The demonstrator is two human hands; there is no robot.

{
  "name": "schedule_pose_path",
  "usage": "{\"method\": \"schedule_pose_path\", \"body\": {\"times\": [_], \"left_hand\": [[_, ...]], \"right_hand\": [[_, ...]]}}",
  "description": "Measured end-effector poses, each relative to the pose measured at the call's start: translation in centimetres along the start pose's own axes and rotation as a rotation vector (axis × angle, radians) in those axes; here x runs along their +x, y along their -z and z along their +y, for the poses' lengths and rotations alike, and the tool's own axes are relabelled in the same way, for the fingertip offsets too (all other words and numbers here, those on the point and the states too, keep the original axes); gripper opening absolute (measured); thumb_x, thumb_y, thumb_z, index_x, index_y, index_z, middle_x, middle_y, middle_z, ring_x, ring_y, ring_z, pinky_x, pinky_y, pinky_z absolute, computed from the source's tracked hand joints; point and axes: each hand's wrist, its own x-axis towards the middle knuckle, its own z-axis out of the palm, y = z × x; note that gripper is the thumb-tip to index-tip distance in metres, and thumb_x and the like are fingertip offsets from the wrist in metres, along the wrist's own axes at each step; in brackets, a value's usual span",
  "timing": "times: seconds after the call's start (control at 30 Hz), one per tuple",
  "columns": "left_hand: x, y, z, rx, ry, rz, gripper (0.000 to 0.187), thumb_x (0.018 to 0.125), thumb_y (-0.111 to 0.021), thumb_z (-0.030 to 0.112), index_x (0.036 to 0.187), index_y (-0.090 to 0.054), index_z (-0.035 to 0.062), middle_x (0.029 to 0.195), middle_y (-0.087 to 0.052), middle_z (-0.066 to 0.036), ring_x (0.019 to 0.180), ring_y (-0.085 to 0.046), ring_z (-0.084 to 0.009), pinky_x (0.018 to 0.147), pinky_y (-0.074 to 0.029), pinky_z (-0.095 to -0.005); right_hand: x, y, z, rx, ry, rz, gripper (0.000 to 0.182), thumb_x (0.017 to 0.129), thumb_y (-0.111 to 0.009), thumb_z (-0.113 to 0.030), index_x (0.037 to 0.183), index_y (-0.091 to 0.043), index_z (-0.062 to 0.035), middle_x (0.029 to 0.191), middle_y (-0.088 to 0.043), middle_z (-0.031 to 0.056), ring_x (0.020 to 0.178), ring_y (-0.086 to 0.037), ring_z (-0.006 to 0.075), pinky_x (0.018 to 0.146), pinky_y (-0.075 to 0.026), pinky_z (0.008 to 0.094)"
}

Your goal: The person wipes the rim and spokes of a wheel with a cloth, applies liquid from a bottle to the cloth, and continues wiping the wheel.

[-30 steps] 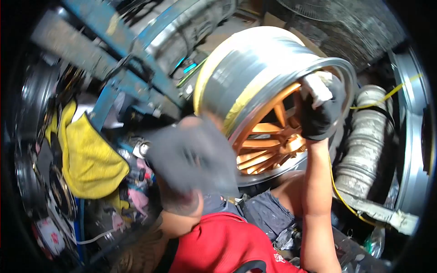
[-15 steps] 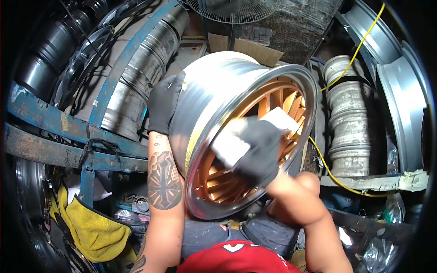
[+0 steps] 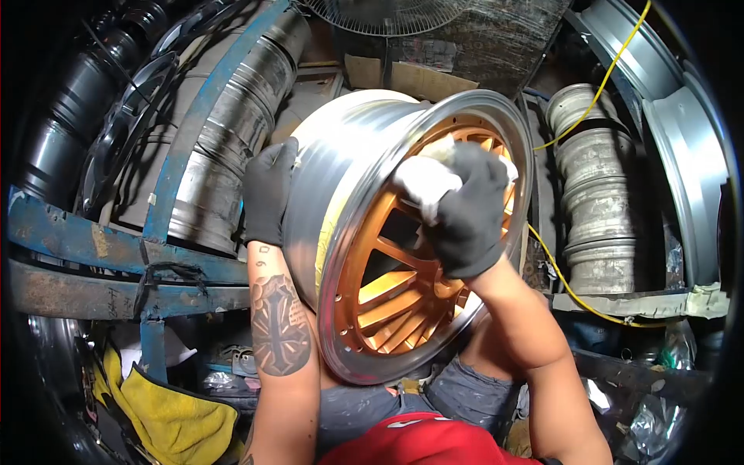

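A large wheel rim (image 3: 341,163) with a polished silver barrel and copper-coloured spokes stands tilted between my legs, its spoked face turned to the right. My left hand (image 3: 269,190), in a dark glove, rests against the left side of the barrel, its fingers bent at the edge. In a dark glove too, my right hand (image 3: 471,213) is closed round a white cloth (image 3: 428,182) over the upper part of the spokes, near the lip. The hand hides part of the spokes behind it.
Stacked metal rims (image 3: 597,186) stand at the right, behind a yellow cable (image 3: 570,291). More rims (image 3: 225,147) lie in a blue metal frame (image 3: 70,229) at the left. A yellow towel (image 3: 174,411) hangs lower left. A fan (image 3: 387,12) is at the top.
My right hand has moved up across the spokes with the white cloth. My left hand stays at the barrel. The rim looks slightly shifted left and more of its lower spokes show.
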Motion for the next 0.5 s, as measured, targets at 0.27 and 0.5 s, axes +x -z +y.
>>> {"method": "schedule_pose_path", "body": {"times": [0.27, 0.5], "left_hand": [[0.3, -0.3, -0.5, 0.021, 0.0, 0.016, 0.049, 0.094, -0.063, 0.043, 0.106, -0.072, -0.004, 0.091, -0.073, -0.019, 0.083, -0.068, -0.0257, 0.077, -0.05, -0.0358], [-0.2, -0.3, 0.5, 0.003, 0.045, -0.053, 0.048, 0.095, -0.062, 0.043, 0.106, -0.072, -0.0029, 0.09, -0.072, -0.018, 0.082, -0.067, -0.0253, 0.076, -0.05, -0.0365]], "right_hand": [[-2.1, -0.3, 0.0, -0.021, -0.056, -0.023, 0.041, 0.066, -0.081, -0.022, 0.107, -0.074, -0.0206, 0.106, -0.061, 0.0025, 0.091, -0.059, 0.024, 0.079, -0.044, 0.0409], [-1.7, 0.6, -0.4, 0.156, -0.004, -0.122, 0.025, 0.07, -0.078, -0.026, 0.092, -0.071, -0.0157, 0.086, -0.061, 0.0065, 0.076, -0.061, 0.0243, 0.077, -0.045, 0.0425]]}}
